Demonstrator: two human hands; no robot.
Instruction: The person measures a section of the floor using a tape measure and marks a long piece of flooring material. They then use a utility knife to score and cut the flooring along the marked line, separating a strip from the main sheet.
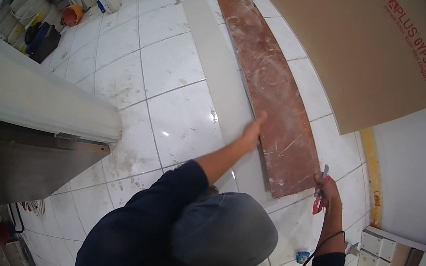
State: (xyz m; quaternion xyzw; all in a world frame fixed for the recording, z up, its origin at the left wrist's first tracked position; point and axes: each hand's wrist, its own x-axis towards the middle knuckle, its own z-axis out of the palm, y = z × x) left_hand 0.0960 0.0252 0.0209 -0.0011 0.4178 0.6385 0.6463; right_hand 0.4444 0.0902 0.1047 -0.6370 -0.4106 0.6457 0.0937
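Note:
A long reddish-brown board (278, 104) with whitish smears and scratches lies slantwise before me. My left hand (253, 132) grips its left edge, thumb on top; the fingers under the edge are hidden. At the board's near right corner, my right hand (329, 189) is closed around a utility knife (317, 206) with a red handle, its grey end pointing away from me. The hand is close against the board's edge; whether it also holds the board I cannot tell. Along the board's left side runs a pale grey-white strip (209, 66), partly covered by it.
A large brown gypsum sheet (341, 47) leans at the upper right. A blue tape measure (302, 256) sits on the white tiled floor (123, 73) by my right forearm. Left are a dark panel (28, 155), a dark toolbox (44, 44) and an orange bucket (72, 15).

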